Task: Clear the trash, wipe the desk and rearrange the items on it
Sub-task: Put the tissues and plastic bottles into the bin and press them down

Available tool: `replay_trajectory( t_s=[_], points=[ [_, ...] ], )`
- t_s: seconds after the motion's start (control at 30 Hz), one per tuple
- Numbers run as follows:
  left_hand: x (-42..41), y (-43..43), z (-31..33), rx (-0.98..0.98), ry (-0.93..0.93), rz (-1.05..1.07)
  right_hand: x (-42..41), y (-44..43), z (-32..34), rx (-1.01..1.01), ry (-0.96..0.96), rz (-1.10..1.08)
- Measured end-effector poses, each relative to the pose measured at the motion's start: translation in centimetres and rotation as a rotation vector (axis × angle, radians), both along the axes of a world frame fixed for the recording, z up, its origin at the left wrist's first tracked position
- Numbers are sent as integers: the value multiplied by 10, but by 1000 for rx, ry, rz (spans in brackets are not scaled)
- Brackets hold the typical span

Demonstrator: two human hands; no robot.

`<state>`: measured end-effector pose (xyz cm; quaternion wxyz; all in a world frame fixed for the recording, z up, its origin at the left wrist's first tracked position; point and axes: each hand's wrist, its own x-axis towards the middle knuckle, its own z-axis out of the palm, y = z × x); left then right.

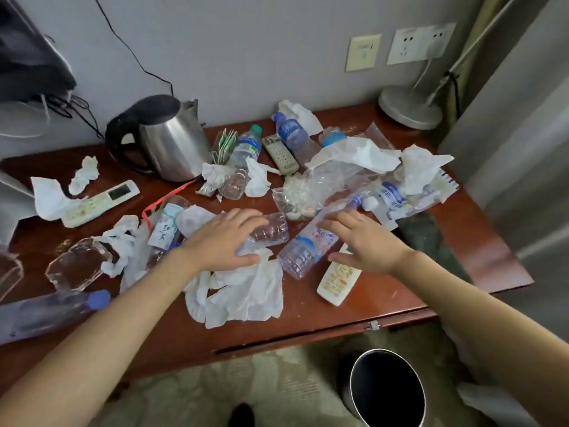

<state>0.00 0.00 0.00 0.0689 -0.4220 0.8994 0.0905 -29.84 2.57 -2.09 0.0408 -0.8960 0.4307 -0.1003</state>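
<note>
The red-brown desk (354, 306) is littered with empty plastic bottles, crumpled white tissues and clear plastic bags. My left hand (224, 238) curls over a crushed clear bottle (272, 231) lying on its side, fingers on top, thumb on the large tissue (246, 291) below it. My right hand (366, 241) hovers with fingers spread just right of a blue-labelled bottle (308, 245), above a white remote (337, 280). It holds nothing.
A steel kettle (167, 140) stands at the back, a grey remote (280, 154) and more bottles beside it. A white air-conditioner remote (100, 203) lies at the left. A lamp base (409, 107) sits back right. A dark round bin (386, 386) stands on the floor below the desk's front edge.
</note>
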Motion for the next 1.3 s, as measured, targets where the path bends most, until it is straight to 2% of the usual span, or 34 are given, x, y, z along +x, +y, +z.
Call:
replay_trajectory(
  t_s=[0.1, 0.17, 0.27, 0.33, 0.43, 0.47, 0.53, 0.67, 0.87, 0.97, 1.13, 1.3],
  points=[
    [17, -20, -8, 45, -64, -2, 22, -21, 0, -93, 28, 194],
    [25, -29, -14, 92, -115, -7, 33, -33, 6, -254, 42, 280],
    [30, -37, -21, 178, -118, -23, 37, -60, 24, -384, 89, 187],
    [33, -41, -25, 218, -67, -14, 36, -89, 33, -231, 161, 34],
    [34, -44, -28, 283, -29, 12, 33, -120, 22, 234, 175, -150],
    [35, -45, -29, 295, -8, 24, 33, -126, 15, 330, 168, -176],
    [36, -44, -30, 315, 36, 56, 36, -134, 1, 360, 199, -171],
    [49, -43, -31, 331, 76, 133, 52, -139, -22, 268, 279, -116],
    [69, -38, -10, 262, 190, 248, 65, -148, -36, 199, 142, -133],
    [64, -40, 7, 259, 318, 282, 61, -147, -31, 161, -30, -130],
    [44, -43, 43, 221, 510, 300, 43, -137, 20, 72, -369, -151],
    [12, -37, 86, 249, 569, 211, 18, -106, 88, -9, -601, -157]
  ],
)
